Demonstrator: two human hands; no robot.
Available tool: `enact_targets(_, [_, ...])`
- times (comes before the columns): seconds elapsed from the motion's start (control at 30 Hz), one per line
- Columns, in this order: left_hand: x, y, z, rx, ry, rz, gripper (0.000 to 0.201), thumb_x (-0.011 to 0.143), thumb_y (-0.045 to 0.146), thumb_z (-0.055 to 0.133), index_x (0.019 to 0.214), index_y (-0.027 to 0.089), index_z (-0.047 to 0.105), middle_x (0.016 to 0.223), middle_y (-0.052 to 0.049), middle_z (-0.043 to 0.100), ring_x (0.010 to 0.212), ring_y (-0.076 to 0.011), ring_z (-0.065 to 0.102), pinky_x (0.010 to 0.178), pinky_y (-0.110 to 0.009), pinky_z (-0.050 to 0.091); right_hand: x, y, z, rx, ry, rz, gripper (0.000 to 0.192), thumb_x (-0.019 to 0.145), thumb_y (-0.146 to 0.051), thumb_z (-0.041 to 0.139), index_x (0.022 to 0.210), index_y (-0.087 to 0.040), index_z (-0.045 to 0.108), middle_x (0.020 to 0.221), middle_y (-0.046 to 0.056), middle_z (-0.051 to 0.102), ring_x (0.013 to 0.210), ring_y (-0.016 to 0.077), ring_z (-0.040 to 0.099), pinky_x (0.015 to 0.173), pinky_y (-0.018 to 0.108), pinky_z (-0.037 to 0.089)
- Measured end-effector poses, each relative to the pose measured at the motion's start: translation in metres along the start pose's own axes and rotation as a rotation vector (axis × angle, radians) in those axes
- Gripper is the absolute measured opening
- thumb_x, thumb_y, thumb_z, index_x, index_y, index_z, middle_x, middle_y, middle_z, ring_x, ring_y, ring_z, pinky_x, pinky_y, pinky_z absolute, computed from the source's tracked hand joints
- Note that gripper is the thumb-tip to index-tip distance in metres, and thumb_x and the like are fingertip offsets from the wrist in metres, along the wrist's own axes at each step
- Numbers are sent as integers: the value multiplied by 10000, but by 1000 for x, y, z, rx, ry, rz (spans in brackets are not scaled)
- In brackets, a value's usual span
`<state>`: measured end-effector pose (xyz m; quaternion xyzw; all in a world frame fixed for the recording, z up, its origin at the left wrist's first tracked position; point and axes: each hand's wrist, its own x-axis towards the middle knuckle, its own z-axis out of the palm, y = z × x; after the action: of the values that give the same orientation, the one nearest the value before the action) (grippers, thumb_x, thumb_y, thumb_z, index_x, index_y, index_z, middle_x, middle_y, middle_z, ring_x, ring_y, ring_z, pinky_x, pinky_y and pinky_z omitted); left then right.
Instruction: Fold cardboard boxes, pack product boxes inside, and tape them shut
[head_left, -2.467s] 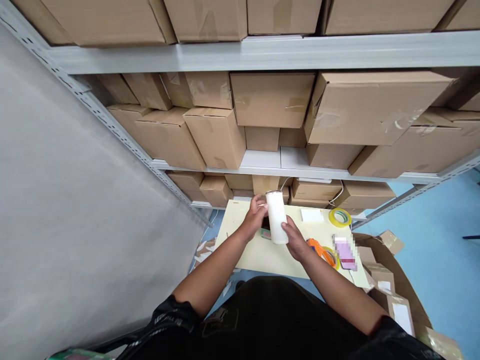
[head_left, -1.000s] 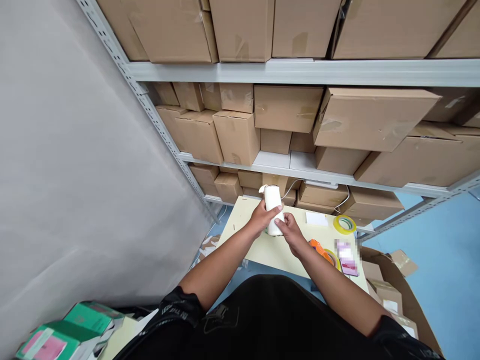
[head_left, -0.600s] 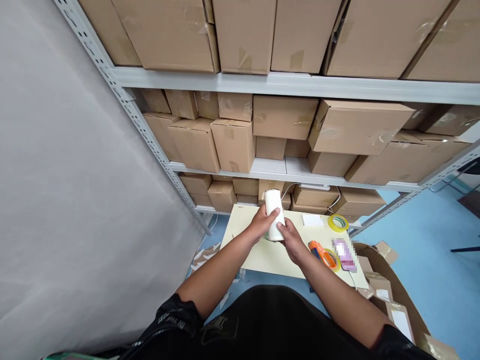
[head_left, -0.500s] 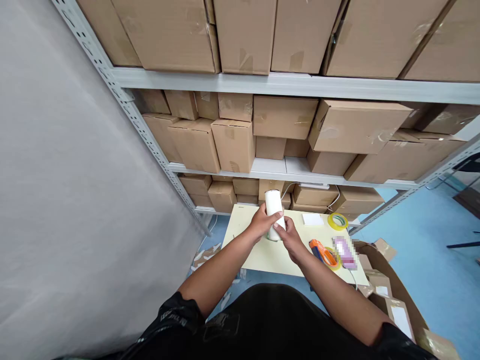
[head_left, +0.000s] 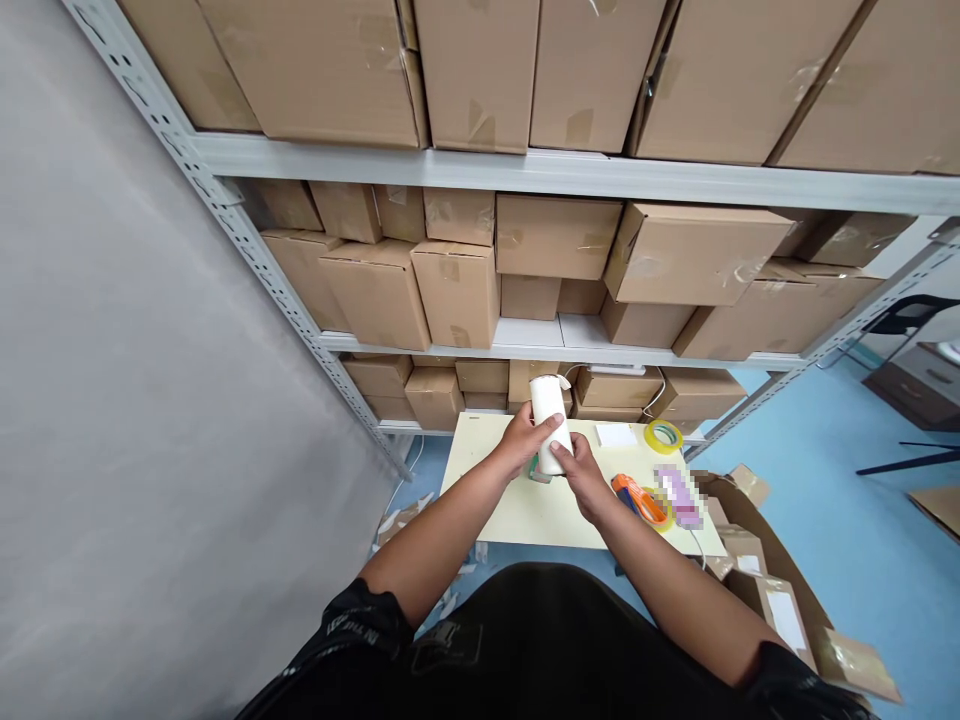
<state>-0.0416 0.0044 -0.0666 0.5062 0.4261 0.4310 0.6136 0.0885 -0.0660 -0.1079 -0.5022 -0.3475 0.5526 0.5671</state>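
Observation:
Over the pale yellow table, both my hands hold a white cylinder, upright and tilted a little; its exact kind I cannot make out. A small white flap sticks out at its top right. My left hand wraps around its left side, the thumb lying across the front. At the lower right, my right hand grips it with the thumb on its face. Partly hidden behind the cylinder, a small green-edged clear thing shows near the tabletop.
On the pale yellow table lie an orange and blue tape dispenser, a yellow tape roll, a white card and a blurred purple item. Shelves of cardboard boxes rise behind. A large open carton stands at the right.
My view has shifted slightly. The white flap now stands out at the cylinder's top, where none showed before. Both hands keep their grip.

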Motion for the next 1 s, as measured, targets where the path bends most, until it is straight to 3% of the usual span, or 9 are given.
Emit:
enact_targets(0.2, [4,-1,1,-92,31,-47,470,822,354,724,1235,173,591,1074,-90,747,987,-261,703,831,-353,553,3,-5,-8,133,-99,85,390,853,-624,695,997,-280,578,1038,23,706,949,255,680,778,402,571])
enact_targets(0.3, [4,-2,4,-99,16,-58,425,857,376,640,1241,196,616,1041,-63,746,967,-255,700,820,-355,557,7,-10,-9,104,-152,145,403,851,-616,670,1052,-268,638,1005,36,743,932,269,695,759,396,551])
enact_targets(0.37, [2,-3,6,-95,-28,-57,423,889,443,624,1238,203,627,1068,-65,744,985,-257,698,833,-362,559,7,-11,-7,49,-122,118,440,815,-609,726,1075,-260,656,986,35,752,911,265,692,747,374,534])
enact_targets(0.47, [0,-3,8,-3,-28,-42,494,860,531,736,1208,194,638,1120,-90,740,1031,-266,691,864,-370,554,6,-10,-5,-9,-54,14,504,778,-619,799,1091,-255,647,986,33,744,910,252,675,768,357,521])
enact_targets(0.57, [0,-2,7,23,1,-24,520,788,483,843,1166,186,645,1139,-100,739,1041,-263,691,873,-359,549,5,-7,-8,-36,-25,-29,519,770,-637,816,1072,-260,625,976,31,727,913,243,659,774,351,519])
enact_targets(0.73, [3,-4,6,-48,78,-56,378,836,375,720,1155,189,639,1069,-75,729,982,-249,678,813,-342,537,7,-4,-16,71,-94,115,431,861,-659,672,1073,-287,622,1038,23,743,963,267,683,738,356,528])
enact_targets(0.83, [3,-6,8,-80,51,-68,352,861,373,651,1169,204,640,1014,-51,721,946,-242,668,799,-344,536,7,-4,-17,110,-158,161,443,855,-595,689,1164,-280,647,1116,40,756,1043,297,690,774,380,547])
enact_targets(1.0, [5,-5,3,-55,-80,23,559,823,481,799,1254,178,615,1136,-97,728,1050,-263,676,899,-368,539,11,-2,-19,-34,-105,-73,571,776,-532,824,1239,-262,627,1246,72,730,1151,308,666,956,429,543])
